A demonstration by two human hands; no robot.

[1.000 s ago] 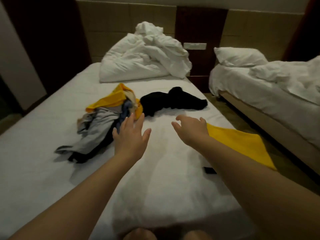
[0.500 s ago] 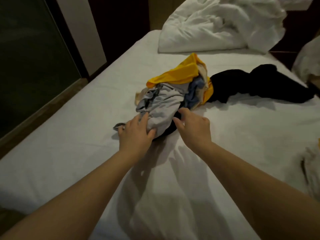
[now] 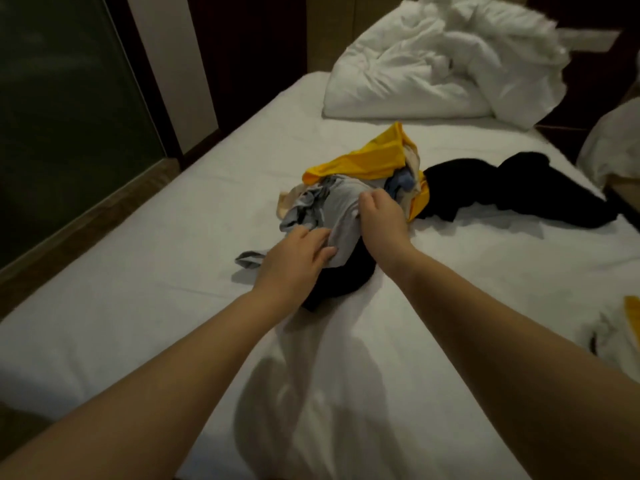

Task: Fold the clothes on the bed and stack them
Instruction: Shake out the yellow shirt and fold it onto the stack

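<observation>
Both grips on grey garment point(image 3: 341, 211); left hand point(image 3: 294, 261) nearer; right hand point(image 3: 381, 218) farther.

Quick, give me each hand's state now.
Left hand: fingers on the grey garment; whether it grips cannot be told.
Right hand: closed, gripping the grey garment.

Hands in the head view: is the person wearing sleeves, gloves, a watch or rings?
No. Left hand and right hand are ungloved, and both forearms are bare to the frame edge; no sleeve, watch or ring shows in this dim light.
</observation>
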